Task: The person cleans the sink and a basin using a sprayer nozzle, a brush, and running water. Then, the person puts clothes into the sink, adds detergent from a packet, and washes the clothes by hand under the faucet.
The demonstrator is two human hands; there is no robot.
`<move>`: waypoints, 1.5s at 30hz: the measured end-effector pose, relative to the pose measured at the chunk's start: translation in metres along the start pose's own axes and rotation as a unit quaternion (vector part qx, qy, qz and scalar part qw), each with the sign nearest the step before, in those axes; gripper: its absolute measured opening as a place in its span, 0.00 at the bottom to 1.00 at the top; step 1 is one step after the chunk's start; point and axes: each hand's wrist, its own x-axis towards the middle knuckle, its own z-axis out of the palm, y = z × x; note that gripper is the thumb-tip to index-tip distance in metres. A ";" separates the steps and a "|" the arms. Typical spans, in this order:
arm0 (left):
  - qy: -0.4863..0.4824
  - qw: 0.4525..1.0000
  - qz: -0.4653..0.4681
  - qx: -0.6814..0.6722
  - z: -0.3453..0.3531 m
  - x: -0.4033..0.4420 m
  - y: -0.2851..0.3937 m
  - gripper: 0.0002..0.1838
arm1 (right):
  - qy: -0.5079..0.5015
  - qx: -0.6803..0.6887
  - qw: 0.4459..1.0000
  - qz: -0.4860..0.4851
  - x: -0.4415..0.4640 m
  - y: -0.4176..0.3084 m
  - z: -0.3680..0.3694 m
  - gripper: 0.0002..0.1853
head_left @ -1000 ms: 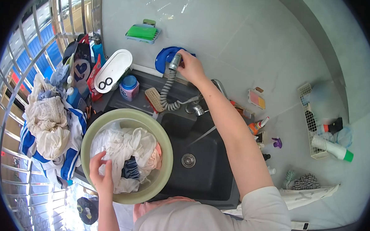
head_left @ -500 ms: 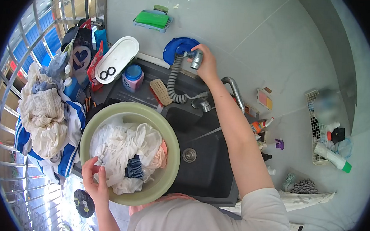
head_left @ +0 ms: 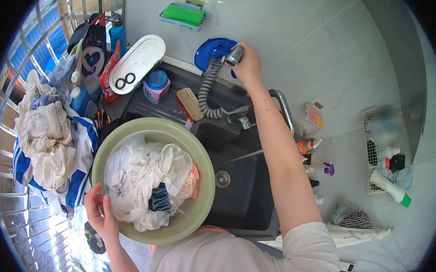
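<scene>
My right hand (head_left: 248,63) is wrapped round a metal spray head (head_left: 234,55) on a grey coiled hose (head_left: 205,93), beside a blue cap-like item (head_left: 212,52) at the wall. At the left rim of a green basin (head_left: 206,184), my left hand (head_left: 101,213) has its fingers apart, with nothing in them. White clothes (head_left: 139,181), a dark blue cloth (head_left: 160,198) and a peach cloth (head_left: 189,186) lie in the basin. A thin stream of water runs into the dark sink (head_left: 241,201).
Piled laundry (head_left: 48,137) lies at the left by the metal bars. A brush (head_left: 190,103), a blue-lidded jar (head_left: 156,86) and a white tray (head_left: 138,65) stand behind the basin. The curved faucet (head_left: 283,107) is near my right forearm. A wire basket (head_left: 374,159) is at right.
My right hand has moved right and a little up with the spray head, away from the blue item. My left hand has shifted left and down, from over the clothes to the basin's rim.
</scene>
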 end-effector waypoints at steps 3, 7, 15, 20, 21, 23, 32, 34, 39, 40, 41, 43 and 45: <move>0.003 1.000 0.003 0.002 -0.001 0.002 -0.003 0.16 | 0.042 0.018 0.995 -0.084 -0.009 0.008 0.011 0.12; 0.010 1.000 -0.004 0.022 -0.005 0.004 -0.007 0.16 | 0.115 -0.027 0.991 -0.064 -0.026 0.004 0.025 0.22; 0.026 0.978 0.055 0.200 -0.015 0.023 -0.021 0.20 | -0.093 0.262 0.952 0.131 -0.204 -0.058 0.007 0.25; -0.042 0.980 -0.109 0.160 -0.015 0.027 -0.059 0.16 | -0.248 0.358 0.861 0.263 -0.293 -0.062 -0.004 0.21; -0.022 0.988 -0.075 0.135 -0.005 0.026 -0.050 0.15 | -0.240 0.366 0.859 0.264 -0.296 -0.063 -0.002 0.21; -0.024 0.982 -0.079 0.169 -0.001 0.027 -0.043 0.14 | -0.223 0.356 0.858 0.296 -0.300 -0.064 0.001 0.19; -0.053 0.985 -0.033 0.161 -0.010 0.015 -0.043 0.14 | -0.136 0.483 0.813 0.296 -0.311 -0.052 0.007 0.10; -0.062 0.995 -0.053 0.055 -0.008 0.012 -0.033 0.12 | -0.117 0.499 0.800 0.313 -0.319 -0.052 0.002 0.09; -0.103 0.990 -0.065 0.065 0.035 -0.025 0.032 0.11 | -0.102 0.550 0.722 0.408 -0.355 -0.019 -0.053 0.12; -0.119 0.989 -0.057 0.073 0.049 -0.035 0.034 0.10 | -0.091 0.553 0.714 0.419 -0.362 -0.005 -0.073 0.13; -0.121 0.990 -0.036 0.058 0.064 -0.042 0.038 0.10 | -0.089 0.547 0.711 0.433 -0.368 0.006 -0.086 0.13; -0.143 0.988 -0.017 0.046 0.093 -0.055 0.035 0.11 | -0.083 0.531 0.712 0.452 -0.382 0.030 -0.107 0.14; -0.174 0.983 -0.020 0.055 0.122 -0.068 0.036 0.11 | -0.085 0.518 0.720 0.454 -0.392 0.053 -0.127 0.14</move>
